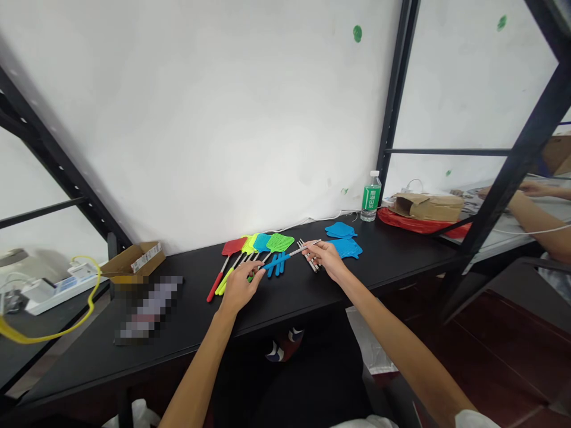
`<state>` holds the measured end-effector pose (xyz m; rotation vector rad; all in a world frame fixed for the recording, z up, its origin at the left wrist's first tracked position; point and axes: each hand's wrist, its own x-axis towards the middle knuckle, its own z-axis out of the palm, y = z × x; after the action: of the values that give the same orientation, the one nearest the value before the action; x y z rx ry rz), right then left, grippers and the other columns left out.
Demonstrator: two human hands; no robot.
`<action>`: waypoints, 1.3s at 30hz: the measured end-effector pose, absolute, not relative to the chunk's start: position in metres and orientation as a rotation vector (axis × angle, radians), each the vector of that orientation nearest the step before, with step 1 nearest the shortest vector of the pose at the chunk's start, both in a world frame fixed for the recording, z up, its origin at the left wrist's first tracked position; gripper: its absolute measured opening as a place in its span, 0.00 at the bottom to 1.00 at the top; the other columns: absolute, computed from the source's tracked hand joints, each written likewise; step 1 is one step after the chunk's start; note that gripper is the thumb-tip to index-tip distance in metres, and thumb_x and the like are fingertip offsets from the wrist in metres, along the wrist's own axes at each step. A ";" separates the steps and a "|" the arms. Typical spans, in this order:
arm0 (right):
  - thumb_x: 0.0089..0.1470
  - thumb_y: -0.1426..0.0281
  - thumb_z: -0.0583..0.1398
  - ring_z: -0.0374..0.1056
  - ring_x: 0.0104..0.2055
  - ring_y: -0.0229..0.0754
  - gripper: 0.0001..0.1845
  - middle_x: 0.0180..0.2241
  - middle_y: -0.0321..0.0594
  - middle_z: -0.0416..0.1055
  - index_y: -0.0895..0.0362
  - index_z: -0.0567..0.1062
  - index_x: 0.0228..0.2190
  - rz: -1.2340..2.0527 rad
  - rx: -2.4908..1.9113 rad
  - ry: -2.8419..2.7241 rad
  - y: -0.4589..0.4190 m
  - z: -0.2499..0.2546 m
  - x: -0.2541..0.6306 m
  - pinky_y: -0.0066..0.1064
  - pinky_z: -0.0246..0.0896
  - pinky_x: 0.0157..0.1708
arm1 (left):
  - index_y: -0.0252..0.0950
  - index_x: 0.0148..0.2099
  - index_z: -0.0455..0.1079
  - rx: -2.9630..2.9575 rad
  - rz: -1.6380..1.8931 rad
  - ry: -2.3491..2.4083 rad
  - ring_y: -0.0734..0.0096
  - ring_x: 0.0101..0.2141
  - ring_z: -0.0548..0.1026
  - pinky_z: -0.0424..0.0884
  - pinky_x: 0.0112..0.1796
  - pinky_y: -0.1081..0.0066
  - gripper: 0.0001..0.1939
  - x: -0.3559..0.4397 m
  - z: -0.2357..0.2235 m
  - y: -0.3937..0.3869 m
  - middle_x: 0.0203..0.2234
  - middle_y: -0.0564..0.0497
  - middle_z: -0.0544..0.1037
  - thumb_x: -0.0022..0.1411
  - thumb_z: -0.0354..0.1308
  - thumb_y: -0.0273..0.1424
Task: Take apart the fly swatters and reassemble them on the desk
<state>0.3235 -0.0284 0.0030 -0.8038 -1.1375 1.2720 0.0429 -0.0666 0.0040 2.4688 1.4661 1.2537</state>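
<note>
My left hand (241, 286) is closed on a blue fly swatter handle (276, 262). A metal rod (304, 248) runs in line from its right end, and my right hand (326, 257) pinches that rod. I cannot tell how deep the rod sits in the handle. Below the held handle lie several loose blue handles (280, 268). Several loose rods (308, 257) lie beside and partly behind my right hand. Blue swatter heads (340, 230) rest to its right. Near my left hand, whole fly swatters are fanned out: a red one (234, 246), yellow ones, a blue one and a green one (280, 242).
A water bottle (371, 197) stands at the back right of the black table (196, 321). An open cardboard box (136, 260) and a blurred flat item (151, 309) are at the left. Black metal posts (397, 89) frame the table. Another person's arm (535, 220) shows at far right.
</note>
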 end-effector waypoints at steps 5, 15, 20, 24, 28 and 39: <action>0.45 0.57 0.68 0.69 0.26 0.36 0.19 0.32 0.45 0.78 0.58 0.81 0.34 1.288 -0.750 -1.144 -0.029 0.002 0.325 0.25 0.56 0.21 | 0.39 0.43 0.74 2.525 1.177 1.463 0.64 0.38 0.75 0.68 0.40 0.67 0.17 0.042 0.005 -0.067 0.37 0.48 0.79 0.70 0.46 0.39; 0.44 0.54 0.69 0.68 0.25 0.36 0.22 0.31 0.47 0.78 0.60 0.81 0.33 1.224 -0.820 -1.206 -0.026 0.000 0.324 0.24 0.54 0.20 | 0.38 0.36 0.71 2.536 1.153 1.421 0.67 0.33 0.74 0.66 0.35 0.69 0.17 0.040 0.005 -0.065 0.30 0.50 0.77 0.70 0.45 0.39; 0.43 0.53 0.69 0.66 0.23 0.36 0.23 0.27 0.45 0.78 0.60 0.81 0.31 1.201 -0.837 -1.245 -0.025 -0.001 0.325 0.25 0.54 0.19 | 0.38 0.38 0.72 2.530 1.159 1.411 0.66 0.33 0.74 0.66 0.34 0.69 0.17 0.038 0.004 -0.064 0.31 0.49 0.77 0.70 0.46 0.40; 0.43 0.52 0.68 0.66 0.22 0.35 0.22 0.25 0.43 0.76 0.60 0.79 0.28 1.196 -0.832 -1.281 -0.026 -0.002 0.325 0.25 0.54 0.20 | 0.39 0.39 0.72 2.526 1.158 1.402 0.66 0.33 0.75 0.66 0.34 0.69 0.16 0.037 0.004 -0.065 0.31 0.49 0.77 0.70 0.46 0.40; 0.45 0.53 0.68 0.65 0.21 0.34 0.21 0.21 0.40 0.74 0.59 0.77 0.25 1.177 -0.826 -1.313 -0.027 -0.001 0.325 0.25 0.54 0.20 | 0.39 0.39 0.72 2.525 1.164 1.415 0.67 0.33 0.75 0.66 0.33 0.70 0.15 0.037 0.004 -0.065 0.32 0.50 0.77 0.69 0.48 0.39; 0.45 0.52 0.67 0.61 0.19 0.34 0.21 0.18 0.36 0.69 0.57 0.73 0.21 1.138 -0.805 -1.351 -0.029 0.000 0.324 0.27 0.54 0.19 | 0.39 0.40 0.71 2.534 1.158 1.437 0.68 0.30 0.74 0.65 0.31 0.70 0.14 0.037 0.003 -0.065 0.30 0.51 0.76 0.68 0.50 0.42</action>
<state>0.3238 -0.0293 -0.0005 -0.8045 -1.3508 1.1380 0.0368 -0.0651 0.0031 2.5337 1.4373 1.1585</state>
